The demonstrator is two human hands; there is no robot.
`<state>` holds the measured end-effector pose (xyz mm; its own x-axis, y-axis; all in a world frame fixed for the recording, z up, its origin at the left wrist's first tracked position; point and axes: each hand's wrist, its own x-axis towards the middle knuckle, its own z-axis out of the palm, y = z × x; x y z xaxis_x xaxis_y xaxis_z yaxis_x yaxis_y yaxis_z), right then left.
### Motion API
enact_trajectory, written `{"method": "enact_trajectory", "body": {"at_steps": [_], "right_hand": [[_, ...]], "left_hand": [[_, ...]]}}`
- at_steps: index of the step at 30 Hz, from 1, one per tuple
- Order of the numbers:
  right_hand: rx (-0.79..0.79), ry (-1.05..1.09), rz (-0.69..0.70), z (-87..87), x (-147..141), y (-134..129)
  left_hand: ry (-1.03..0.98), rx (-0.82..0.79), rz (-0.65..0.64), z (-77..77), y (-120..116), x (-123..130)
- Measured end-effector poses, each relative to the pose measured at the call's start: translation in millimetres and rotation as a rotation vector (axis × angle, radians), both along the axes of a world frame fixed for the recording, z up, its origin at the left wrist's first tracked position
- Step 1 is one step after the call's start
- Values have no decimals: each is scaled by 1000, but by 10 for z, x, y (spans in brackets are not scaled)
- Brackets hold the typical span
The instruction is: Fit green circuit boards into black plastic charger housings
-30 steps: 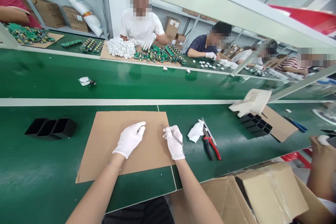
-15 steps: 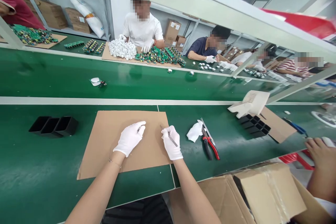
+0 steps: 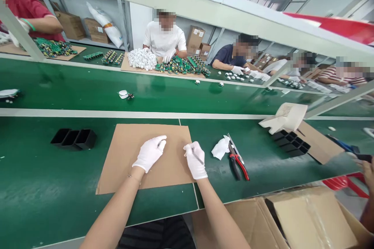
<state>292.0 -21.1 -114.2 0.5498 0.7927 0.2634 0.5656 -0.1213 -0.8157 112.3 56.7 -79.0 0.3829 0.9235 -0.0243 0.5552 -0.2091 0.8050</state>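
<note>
My left hand point(image 3: 150, 153), in a white glove, rests over a brown cardboard sheet point(image 3: 125, 163) on the green bench. Its thumb and fingers are pinched together; a small dark spot shows between them, too little to name. Near the sheet's right edge, my gloved right hand point(image 3: 195, 159) is closed around slim grey metal tweezers point(image 3: 200, 159), held like a pen. Right of that hand lie a crumpled white cloth point(image 3: 220, 148), red-and-black pliers point(image 3: 238, 166) and a thin silver tool point(image 3: 233, 144).
Black open bins point(image 3: 73, 139) stand left, more black bins point(image 3: 292, 143) right beside a white scoop-like piece point(image 3: 288, 116). A green conveyor point(image 3: 163, 97) carries white parts point(image 3: 123, 94). Several co-workers sit beyond it with circuit boards point(image 3: 181, 65). An open carton point(image 3: 248, 218) stands front right.
My view has turned slightly left, so everything sits further right in the picture. Another white item shows on the conveyor at far left. Both hands keep nearly the same pose over the cardboard.
</note>
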Motion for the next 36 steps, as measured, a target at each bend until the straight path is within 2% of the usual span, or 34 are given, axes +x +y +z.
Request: {"method": "enact_trajectory", "body": {"at_steps": [4, 8, 12, 15, 17, 19, 23, 26, 28, 31, 34, 36], "right_hand": [[63, -99, -23, 52, 66, -84], [23, -310, 226, 122, -31, -81], [-46, -462, 437, 237, -172, 73], [-60, -514, 457, 390, -216, 433], [-49, -512, 445, 488, -268, 850], [-39, -483, 443, 548, -380, 1373], [-63, -391, 431, 524, -787, 2399], [-88, -284, 406, 448, -1091, 2905], [-102, -178, 382, 406, -1215, 3106], [-112, 37, 367, 395, -1274, 3243], [-93, 306, 402, 454, -1231, 3200], [-64, 496, 461, 518, -1163, 3069]], "left_hand": [[-85, -43, 2, 8, 38, -20], [-189, -49, 26, -11, 59, -27], [-242, -36, 91, -58, 77, -11], [-257, -23, 179, -88, 109, 0], [-274, -27, 245, -103, 134, -1], [-301, -39, 312, -112, 156, -7], [-345, -59, 413, -118, 179, -5], [-353, -44, 428, -143, 198, 14], [-348, -44, 432, -191, 228, 28], [-351, -105, 467, -306, 298, 43], [-402, -128, 467, -412, 362, 61], [-464, -154, 450, -435, 380, 71]]}}
